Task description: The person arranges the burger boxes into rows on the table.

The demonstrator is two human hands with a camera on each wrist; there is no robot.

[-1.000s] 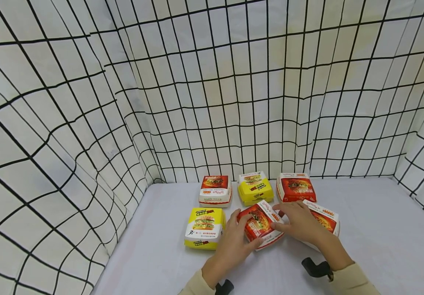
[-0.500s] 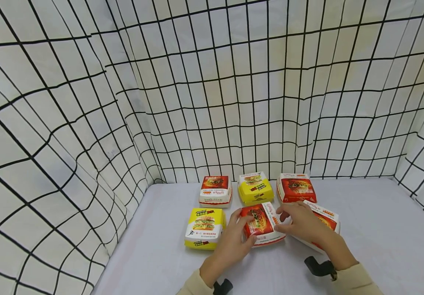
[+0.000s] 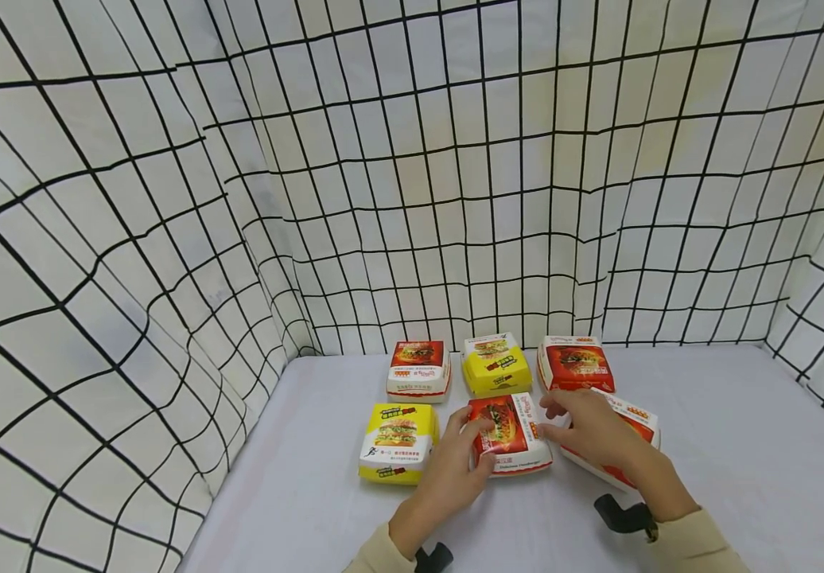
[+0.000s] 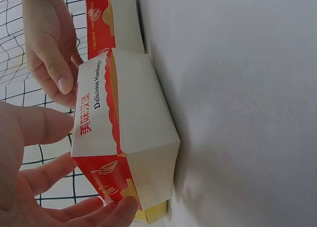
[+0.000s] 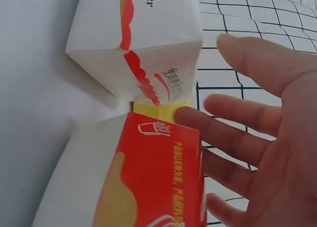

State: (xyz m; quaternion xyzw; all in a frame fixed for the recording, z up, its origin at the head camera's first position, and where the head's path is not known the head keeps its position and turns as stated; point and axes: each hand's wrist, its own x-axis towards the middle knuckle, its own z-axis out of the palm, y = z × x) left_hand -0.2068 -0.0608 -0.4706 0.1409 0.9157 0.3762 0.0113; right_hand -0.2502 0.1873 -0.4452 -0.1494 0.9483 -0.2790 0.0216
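In the head view a red and white hamburger box point(image 3: 503, 430) lies flat on the table, squared up with its printed front facing me. My left hand point(image 3: 451, 465) holds its left side, thumb by the front edge and fingers along the side; the left wrist view shows fingertips point(image 4: 128, 207) against the red side panel. My right hand point(image 3: 591, 426) hovers by the box's right edge with loosely bent, parted fingers. Under that hand another red hamburger box point(image 3: 630, 422) lies at a slant, partly covered. The right wrist view shows the fingers point(image 5: 237, 133) holding nothing.
Behind stand a red and white box point(image 3: 417, 380), a yellow box point(image 3: 498, 374) and a red box point(image 3: 577, 366) in a row. Left of my left hand lies a yellow and white box point(image 3: 398, 446). A black net point(image 3: 455, 199) over white cloth encloses the white table point(image 3: 276, 493).
The middle hamburger box has turned from a slant to nearly straight. My right hand has drawn off its right edge and shifted slightly right; the left hand stays on the box.
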